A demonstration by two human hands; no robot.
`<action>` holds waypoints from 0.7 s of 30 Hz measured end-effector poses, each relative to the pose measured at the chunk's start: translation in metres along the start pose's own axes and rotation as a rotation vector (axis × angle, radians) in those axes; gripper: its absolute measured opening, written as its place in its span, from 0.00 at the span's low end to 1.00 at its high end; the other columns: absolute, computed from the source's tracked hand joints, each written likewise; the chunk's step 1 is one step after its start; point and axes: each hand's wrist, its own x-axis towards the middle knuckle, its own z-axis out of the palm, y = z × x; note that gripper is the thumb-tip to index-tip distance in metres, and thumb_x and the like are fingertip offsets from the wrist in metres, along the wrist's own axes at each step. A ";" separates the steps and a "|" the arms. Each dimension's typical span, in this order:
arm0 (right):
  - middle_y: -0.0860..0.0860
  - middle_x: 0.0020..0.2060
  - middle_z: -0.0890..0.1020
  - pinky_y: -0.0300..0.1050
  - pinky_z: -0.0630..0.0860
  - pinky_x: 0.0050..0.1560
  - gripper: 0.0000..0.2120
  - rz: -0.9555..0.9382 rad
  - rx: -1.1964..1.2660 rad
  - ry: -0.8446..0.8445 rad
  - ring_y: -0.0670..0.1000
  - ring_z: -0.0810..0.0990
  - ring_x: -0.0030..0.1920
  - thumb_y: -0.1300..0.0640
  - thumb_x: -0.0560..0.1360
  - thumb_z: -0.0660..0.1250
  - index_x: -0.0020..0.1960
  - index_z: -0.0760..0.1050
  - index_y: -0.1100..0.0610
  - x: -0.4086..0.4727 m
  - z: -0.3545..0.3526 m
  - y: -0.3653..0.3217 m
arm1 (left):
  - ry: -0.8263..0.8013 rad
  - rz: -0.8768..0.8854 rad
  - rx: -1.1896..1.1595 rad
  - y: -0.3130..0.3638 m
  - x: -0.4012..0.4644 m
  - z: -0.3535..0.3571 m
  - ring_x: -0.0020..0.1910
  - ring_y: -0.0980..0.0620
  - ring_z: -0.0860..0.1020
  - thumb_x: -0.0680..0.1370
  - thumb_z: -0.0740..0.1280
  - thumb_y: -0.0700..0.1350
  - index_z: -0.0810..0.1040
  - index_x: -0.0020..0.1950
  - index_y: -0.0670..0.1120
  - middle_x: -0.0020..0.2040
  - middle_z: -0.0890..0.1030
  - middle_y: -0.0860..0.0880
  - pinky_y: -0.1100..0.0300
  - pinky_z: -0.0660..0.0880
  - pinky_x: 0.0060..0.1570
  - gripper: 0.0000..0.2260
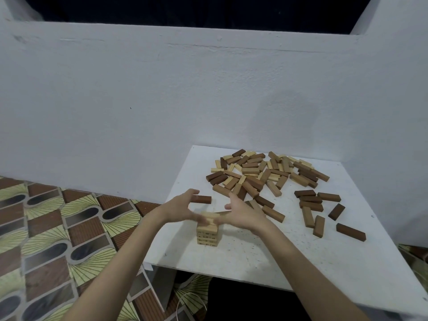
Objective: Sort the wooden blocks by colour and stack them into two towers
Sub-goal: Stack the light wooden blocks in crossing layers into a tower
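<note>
While our left hand (183, 206) and right hand (240, 212) pinch the top blocks of the short pale tower (207, 235), the mixed pile (259, 174) awaits, dark tower unstarted.

A white, speckled tabletop (254, 256) set against the wall, bearing a short tower of pale blocks (207, 235) near its front-left edge, a mixed heap of pale and brown blocks (261, 174) toward the back, one dark block (201, 199) lying apart at left, and scattered brown blocks (324, 212) at right.
</note>
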 end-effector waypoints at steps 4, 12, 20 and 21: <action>0.60 0.65 0.72 0.53 0.72 0.62 0.58 -0.073 -0.360 -0.023 0.57 0.72 0.65 0.58 0.67 0.77 0.77 0.33 0.55 0.005 0.006 0.011 | -0.027 0.085 0.298 -0.003 0.002 0.008 0.72 0.50 0.63 0.65 0.79 0.43 0.52 0.76 0.49 0.73 0.65 0.51 0.55 0.62 0.69 0.48; 0.56 0.58 0.75 0.53 0.71 0.60 0.61 -0.232 -0.587 0.064 0.56 0.72 0.60 0.51 0.65 0.78 0.77 0.34 0.54 0.019 0.016 0.021 | 0.096 0.212 0.536 -0.003 0.009 0.019 0.68 0.52 0.66 0.62 0.80 0.50 0.56 0.74 0.51 0.66 0.72 0.54 0.54 0.62 0.66 0.47; 0.55 0.53 0.78 0.53 0.73 0.56 0.59 -0.270 -0.630 0.094 0.55 0.75 0.56 0.50 0.66 0.77 0.77 0.34 0.55 0.027 0.018 0.023 | 0.101 0.207 0.580 -0.002 0.010 0.019 0.68 0.50 0.65 0.63 0.79 0.51 0.55 0.73 0.51 0.65 0.74 0.53 0.54 0.61 0.66 0.46; 0.55 0.53 0.78 0.53 0.73 0.56 0.59 -0.268 -0.626 0.092 0.55 0.75 0.56 0.50 0.66 0.77 0.77 0.34 0.54 0.028 0.019 0.023 | 0.101 0.209 0.569 -0.002 0.010 0.019 0.68 0.50 0.65 0.64 0.79 0.50 0.56 0.73 0.51 0.65 0.74 0.53 0.54 0.61 0.65 0.45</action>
